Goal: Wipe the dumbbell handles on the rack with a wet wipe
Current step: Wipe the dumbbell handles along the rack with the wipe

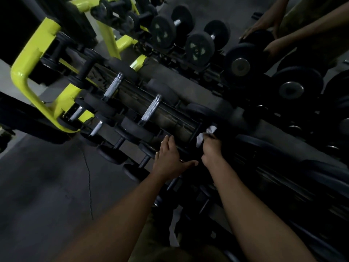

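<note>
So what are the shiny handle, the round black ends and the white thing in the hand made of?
The handle looks like bare metal: silvery, with fine grip texture. The black ends seem to be matte rubber, though coated metal is possible. The wipe in the right hand looks like thin, crumpled cloth or paper.

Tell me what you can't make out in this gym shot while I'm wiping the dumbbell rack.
Head view, the only view:
- The handle under the wet wipe: hidden by the right hand and deep shadow.
- What the left hand rests on: too dark to tell rack rail from dumbbell.
- The rack's right end: lost in darkness.
- The second person's hands: cut off by the top right edge; what they grip is unclear.
</note>
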Motion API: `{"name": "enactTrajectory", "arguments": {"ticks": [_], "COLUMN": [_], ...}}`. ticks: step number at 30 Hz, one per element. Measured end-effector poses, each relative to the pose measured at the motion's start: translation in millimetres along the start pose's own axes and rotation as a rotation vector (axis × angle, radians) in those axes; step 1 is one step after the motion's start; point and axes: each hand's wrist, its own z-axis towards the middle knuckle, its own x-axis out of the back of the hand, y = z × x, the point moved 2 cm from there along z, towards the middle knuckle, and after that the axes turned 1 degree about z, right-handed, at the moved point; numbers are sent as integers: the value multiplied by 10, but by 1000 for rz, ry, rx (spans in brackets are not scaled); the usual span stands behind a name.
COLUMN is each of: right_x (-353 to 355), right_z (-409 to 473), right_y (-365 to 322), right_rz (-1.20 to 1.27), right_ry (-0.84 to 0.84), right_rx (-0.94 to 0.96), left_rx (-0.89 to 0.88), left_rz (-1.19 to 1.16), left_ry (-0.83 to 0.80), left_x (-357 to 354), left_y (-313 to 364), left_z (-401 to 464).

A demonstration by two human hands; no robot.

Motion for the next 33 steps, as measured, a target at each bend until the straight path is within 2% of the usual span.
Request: {"name": "enactTrajectory", "arguments": {"ticks": [1,4,7,12,15,18,24,29,33], "right_x": [31,115,145,118,100,126,190,210,243], "right_z": [6,-107,-175,-142,-138,-219,-162,-130,-186], "right_y": [10,43,38,-100,-106,-73,-80,9,28], "right_rz": [-91,-435,-579,-414,-277,-454,-888,-820,-788], "right_ry": [-51,-246,-326,-209,-262,-324,-337,-299,-177], "right_rx": [-24,86,175,231,152,64,154,244,407], "left_rx": [-3,-10,-15,-14,-16,-20,-25,-25,-20], "left_rz": [-3,-10,-15,-8,-5,-3,5,-4,-11], "left_ry": [2,5,19,16,28,26,25,27,31], "left_x": [-6,-13,-28,-24,-16,-28,-27,-26,-24], "left_y": [-7,-19,-28,-16,-22,-34,-34,-40,-28], "left_z": [8,18,22,15,13,18,28,22,8]}}
